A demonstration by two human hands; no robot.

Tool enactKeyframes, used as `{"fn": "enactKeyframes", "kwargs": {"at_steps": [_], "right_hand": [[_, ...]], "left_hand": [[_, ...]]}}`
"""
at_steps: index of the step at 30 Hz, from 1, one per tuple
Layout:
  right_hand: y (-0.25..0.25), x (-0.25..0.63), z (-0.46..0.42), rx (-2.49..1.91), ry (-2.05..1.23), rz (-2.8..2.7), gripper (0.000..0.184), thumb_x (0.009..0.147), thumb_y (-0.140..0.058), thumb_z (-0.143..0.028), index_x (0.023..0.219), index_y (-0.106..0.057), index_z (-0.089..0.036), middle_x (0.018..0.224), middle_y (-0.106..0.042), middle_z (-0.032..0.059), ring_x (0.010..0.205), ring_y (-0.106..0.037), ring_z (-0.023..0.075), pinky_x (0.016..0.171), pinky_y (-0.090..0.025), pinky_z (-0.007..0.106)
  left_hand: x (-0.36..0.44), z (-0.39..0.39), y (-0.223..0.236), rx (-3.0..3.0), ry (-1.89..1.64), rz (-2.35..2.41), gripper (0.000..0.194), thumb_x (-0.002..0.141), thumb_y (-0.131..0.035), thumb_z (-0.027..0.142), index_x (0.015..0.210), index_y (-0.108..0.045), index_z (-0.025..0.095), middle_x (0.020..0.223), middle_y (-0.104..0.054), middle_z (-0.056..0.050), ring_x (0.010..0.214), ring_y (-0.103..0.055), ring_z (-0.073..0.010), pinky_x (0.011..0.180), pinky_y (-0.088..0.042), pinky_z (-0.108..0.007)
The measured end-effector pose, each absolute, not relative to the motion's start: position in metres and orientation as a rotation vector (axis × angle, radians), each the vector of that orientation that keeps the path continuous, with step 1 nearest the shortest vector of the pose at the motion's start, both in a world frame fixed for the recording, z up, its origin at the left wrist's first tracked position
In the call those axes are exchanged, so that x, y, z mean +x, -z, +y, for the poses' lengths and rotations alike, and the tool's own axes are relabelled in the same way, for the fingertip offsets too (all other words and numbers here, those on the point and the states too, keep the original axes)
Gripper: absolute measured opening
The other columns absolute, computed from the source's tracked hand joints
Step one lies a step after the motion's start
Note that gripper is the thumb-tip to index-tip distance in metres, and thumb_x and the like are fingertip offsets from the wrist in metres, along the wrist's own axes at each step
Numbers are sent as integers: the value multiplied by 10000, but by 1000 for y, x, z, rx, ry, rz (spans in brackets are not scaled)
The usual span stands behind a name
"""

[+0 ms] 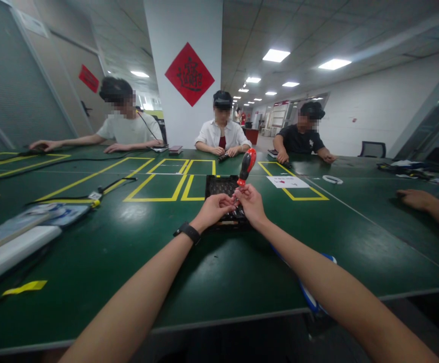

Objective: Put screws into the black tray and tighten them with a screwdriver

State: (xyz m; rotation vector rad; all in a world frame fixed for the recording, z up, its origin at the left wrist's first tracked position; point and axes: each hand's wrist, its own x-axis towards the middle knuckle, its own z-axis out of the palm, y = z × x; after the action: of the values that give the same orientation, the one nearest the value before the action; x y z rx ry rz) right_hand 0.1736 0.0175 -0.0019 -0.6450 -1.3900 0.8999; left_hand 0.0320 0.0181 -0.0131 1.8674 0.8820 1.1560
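Observation:
A red and black screwdriver (247, 166) stands nearly upright, handle up, in the fingers of my right hand (250, 204), which grip it low, around the shaft. Close against them, the fingers of my left hand (216, 207) are pinched together at the screwdriver's lower end. Whatever small piece they hold is too small to make out. Both hands are over an open black tool case (213, 186), its lid raised at the back. Small metal parts lie in the case, partly hidden by my hands.
Yellow tape outlines (151, 199) mark the green table (128, 262). A white paper (288, 182) and a tape roll (332, 179) lie to the right. Flat packages (34, 222) and a black cable are on the left. Three people sit opposite; another person's hand (416, 199) rests at right.

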Motion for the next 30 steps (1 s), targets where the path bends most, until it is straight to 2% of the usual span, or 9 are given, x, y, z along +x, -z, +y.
{"fn": "enactKeyframes", "kwargs": {"at_steps": [5, 9, 13, 17, 21, 30], "right_hand": [[1, 173, 14, -632, -919, -1389, 297, 706, -631, -378, 751, -407, -189, 663, -572, -29, 529, -587, 95, 467, -471, 205], [4, 173, 16, -645, -920, -1400, 315, 677, -656, -379, 760, -416, -192, 636, -564, -41, 470, -560, 84, 435, -452, 202], [5, 175, 18, -652, -917, -1416, 296, 656, -673, -375, 778, -492, -174, 666, -588, -18, 500, -567, 91, 461, -465, 216], [2, 176, 19, -639, -970, -1498, 293, 747, -571, -403, 887, -598, -147, 759, -631, 31, 577, -573, 95, 522, -483, 228], [3, 177, 21, -650, -981, -1528, 328, 740, -584, -375, 982, -615, -155, 823, -642, 33, 531, -524, 65, 532, -471, 224], [4, 176, 21, -665, -927, -1463, 266, 710, -616, -369, 866, -561, -160, 666, -594, -12, 492, -498, 64, 491, -421, 209]], "left_hand": [[32, 18, 13, 1951, -1140, 972, 274, 664, -653, 353, 763, -629, 99, 684, -658, -34, 608, -581, -122, 562, -423, -210], [32, 17, 12, 1966, -1131, 970, 268, 638, -671, 348, 735, -635, 100, 624, -628, -5, 539, -533, -96, 515, -376, -192], [32, 16, 11, 1947, -1110, 924, 242, 645, -665, 313, 750, -634, 97, 654, -639, -11, 552, -539, -99, 532, -386, -194], [30, 17, 11, 1976, -1105, 925, 227, 689, -624, 311, 746, -645, 92, 700, -661, -26, 603, -566, -119, 578, -412, -210], [30, 17, 10, 1966, -1069, 856, 225, 709, -604, 295, 801, -656, 97, 766, -680, -39, 671, -594, -138, 635, -440, -227], [30, 14, 8, 1924, -1081, 968, 195, 693, -626, 289, 768, -670, 114, 693, -678, -42, 605, -591, -127, 600, -453, -227]]}}
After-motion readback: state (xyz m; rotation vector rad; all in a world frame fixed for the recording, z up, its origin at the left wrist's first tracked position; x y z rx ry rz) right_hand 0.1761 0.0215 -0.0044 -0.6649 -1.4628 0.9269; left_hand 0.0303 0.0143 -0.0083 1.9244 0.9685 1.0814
